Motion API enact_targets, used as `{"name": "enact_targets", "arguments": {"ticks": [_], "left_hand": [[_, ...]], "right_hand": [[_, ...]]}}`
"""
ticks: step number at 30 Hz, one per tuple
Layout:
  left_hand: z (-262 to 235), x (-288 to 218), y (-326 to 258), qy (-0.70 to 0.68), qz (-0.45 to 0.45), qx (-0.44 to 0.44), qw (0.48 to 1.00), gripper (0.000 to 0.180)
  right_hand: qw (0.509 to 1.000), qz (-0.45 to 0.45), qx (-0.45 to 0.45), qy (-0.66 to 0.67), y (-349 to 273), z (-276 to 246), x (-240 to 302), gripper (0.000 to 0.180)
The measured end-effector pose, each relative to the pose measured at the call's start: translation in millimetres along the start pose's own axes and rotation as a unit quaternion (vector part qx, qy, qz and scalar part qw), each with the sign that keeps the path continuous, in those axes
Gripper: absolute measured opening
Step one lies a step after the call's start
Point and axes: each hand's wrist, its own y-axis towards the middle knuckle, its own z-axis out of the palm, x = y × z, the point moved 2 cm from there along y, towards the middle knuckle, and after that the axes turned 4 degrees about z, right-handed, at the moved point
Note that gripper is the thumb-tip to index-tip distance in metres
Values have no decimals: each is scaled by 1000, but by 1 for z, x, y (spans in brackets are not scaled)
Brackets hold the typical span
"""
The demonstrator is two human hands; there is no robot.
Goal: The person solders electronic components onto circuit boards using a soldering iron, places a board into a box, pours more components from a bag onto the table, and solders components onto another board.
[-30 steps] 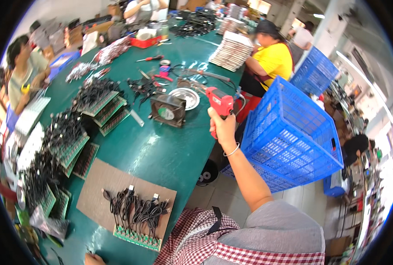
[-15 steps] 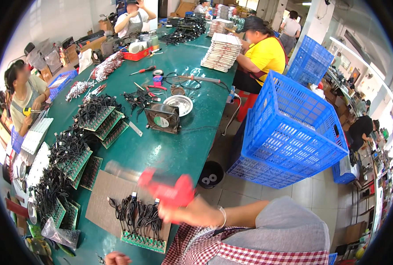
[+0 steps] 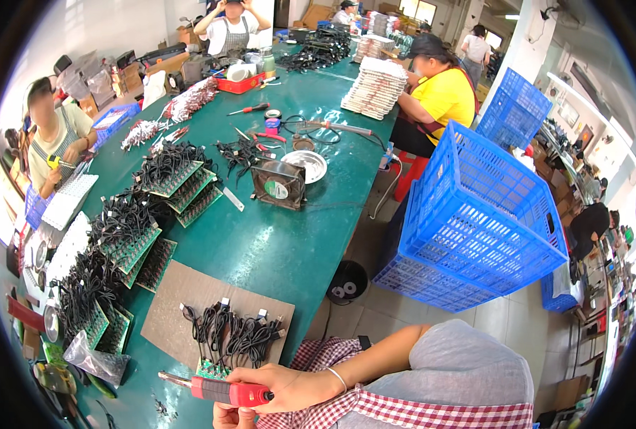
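Head view: right hand (image 3: pixel 296 390) has fingers wrapped around the red tool (image 3: pixel 218 390), near the green circuit board (image 3: pixel 209 367); left hand (image 3: pixel 232 417) beside the tool, hold not determinable. Metal tip (image 3: pixel 173 378) should stay clear of the black cables (image 3: pixel 228 334)

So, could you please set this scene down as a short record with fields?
Right hand: holds a red tool, metal tip pointing left
Left hand: just below the tool, at the lower edge; contact unclear
Work: black cables and a partly hidden green circuit strip, on a brown board
Surface: green table
Left: bundled cables with stacked circuit panels
Farther off: square fan beside a silver dish
Right of table: blue crates
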Motion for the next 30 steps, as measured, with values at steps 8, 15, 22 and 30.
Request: {"name": "enact_targets", "arguments": {"ticks": [8, 15, 22, 30], "left_hand": [[-2, 6, 2, 11, 5, -11, 1000, 13], [6, -13, 0, 25, -42, -21, 999, 6], [-15, 1, 0, 219, -11, -23, 975, 7], [-14, -7, 15, 296, 67, 67, 951, 5]], "right_hand": [[1000, -10, -13, 0, 6, 1, -16, 36], [998, 57, 17, -8, 5, -2, -9, 33], [995, 50, 10, -81, 5, 3, -15, 43], [988, 105, 28, -106, 0, -6, -35, 37]]}}
